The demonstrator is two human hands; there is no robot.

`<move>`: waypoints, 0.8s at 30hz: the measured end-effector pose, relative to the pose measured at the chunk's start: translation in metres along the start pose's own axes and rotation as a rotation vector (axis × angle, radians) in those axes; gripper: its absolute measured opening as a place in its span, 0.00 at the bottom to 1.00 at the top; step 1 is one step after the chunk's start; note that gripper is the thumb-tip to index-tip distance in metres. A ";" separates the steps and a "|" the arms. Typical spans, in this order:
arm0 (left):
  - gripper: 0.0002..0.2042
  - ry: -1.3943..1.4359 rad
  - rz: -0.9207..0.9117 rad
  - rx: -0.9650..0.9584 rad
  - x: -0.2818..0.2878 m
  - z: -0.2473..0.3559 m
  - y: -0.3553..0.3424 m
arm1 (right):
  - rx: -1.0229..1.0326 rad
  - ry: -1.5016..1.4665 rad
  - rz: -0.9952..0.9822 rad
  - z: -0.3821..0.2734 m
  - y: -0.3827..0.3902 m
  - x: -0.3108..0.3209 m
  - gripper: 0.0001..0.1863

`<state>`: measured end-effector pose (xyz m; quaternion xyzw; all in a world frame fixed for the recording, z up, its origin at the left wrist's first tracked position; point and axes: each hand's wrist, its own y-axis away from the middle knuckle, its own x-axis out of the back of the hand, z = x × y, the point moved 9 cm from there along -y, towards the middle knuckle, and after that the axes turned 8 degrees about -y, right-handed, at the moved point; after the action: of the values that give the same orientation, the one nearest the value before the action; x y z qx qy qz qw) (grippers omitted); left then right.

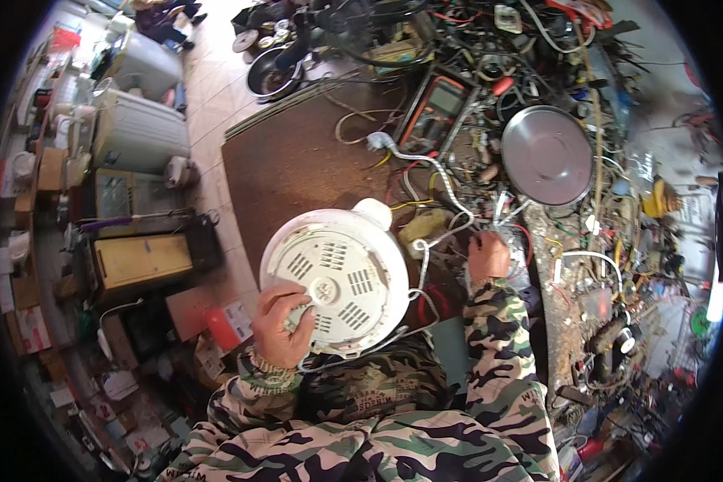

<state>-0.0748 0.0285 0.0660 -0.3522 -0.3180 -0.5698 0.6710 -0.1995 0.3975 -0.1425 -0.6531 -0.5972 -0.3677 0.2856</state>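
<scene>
A round white appliance [365, 249] is tilted in front of me, its vented underside and central hub facing up, over the table edge and my lap. My left hand [283, 321] has its fingers curled against that underside, left of the hub; anything pinched there is too small to name. A white cord [443, 181] winds beside the appliance. Right of it, my right hand [488, 257] is closed among wires and small items, holding something I cannot make out. A yellowish object [422, 229] lies between appliance and right hand.
On the brown board [297, 153] rests a multimeter [442, 108]. A round pan [548, 157] sits at right on a cluttered bench [586, 281]. A dark bowl [275, 74] with contents stands at the back. Grey bins [136, 132] and cartons [52, 169] line the left.
</scene>
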 end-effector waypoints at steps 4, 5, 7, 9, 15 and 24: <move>0.11 0.046 -0.001 -0.029 -0.003 -0.004 -0.002 | -0.020 -0.137 -0.026 0.000 -0.001 0.005 0.11; 0.11 0.050 -0.011 -0.034 -0.004 -0.004 -0.003 | -0.021 -0.152 -0.017 0.001 -0.001 0.004 0.11; 0.11 0.051 -0.013 -0.030 -0.005 -0.002 -0.002 | -0.029 -0.095 -0.007 0.003 -0.002 -0.002 0.12; 0.10 0.051 -0.019 -0.031 -0.006 -0.003 -0.002 | -0.038 -0.060 0.015 0.005 -0.003 -0.005 0.13; 0.11 0.056 -0.023 -0.037 -0.002 -0.011 0.004 | 0.002 -0.014 0.041 -0.005 -0.002 -0.011 0.13; 0.33 0.163 -0.075 0.213 -0.017 -0.091 -0.017 | 0.113 0.243 0.033 -0.015 -0.014 -0.027 0.08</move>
<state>-0.0914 -0.0399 0.0033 -0.2194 -0.3342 -0.5842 0.7063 -0.2159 0.3714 -0.1570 -0.5965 -0.5671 -0.4052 0.3980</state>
